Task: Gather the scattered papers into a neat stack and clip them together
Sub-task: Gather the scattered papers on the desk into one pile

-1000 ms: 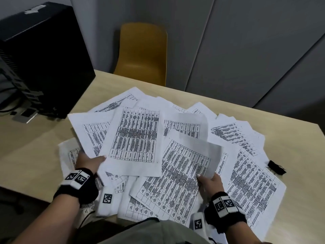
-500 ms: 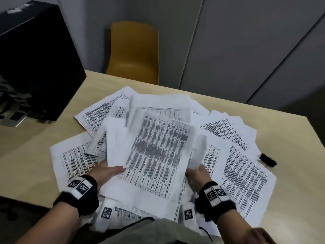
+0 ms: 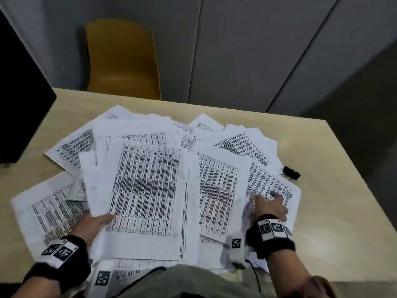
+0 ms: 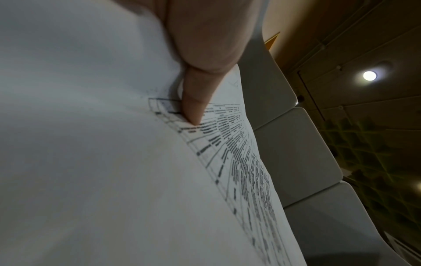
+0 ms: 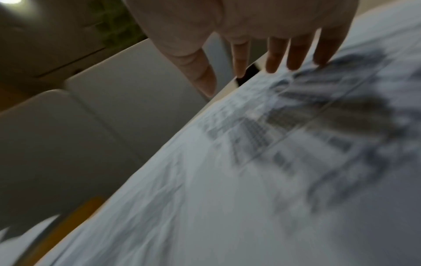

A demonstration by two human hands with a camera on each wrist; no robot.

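Note:
Several printed sheets with tables lie fanned over the beige table. My left hand holds a gathered bundle of sheets at its lower left edge, thumb on top, fingers hidden beneath. My right hand is spread flat with straight fingers over the sheets at the right. A black binder clip lies on the table just beyond the right-hand sheets, apart from both hands.
A yellow chair stands behind the table's far edge. A large black box sits at the left of the table. Grey wall panels rise behind. Bare tabletop shows at the right and far side.
My right hand let go of the bundle and moved right onto the sheets near the clip. The left hand keeps the bundle, now lying squarer in the middle.

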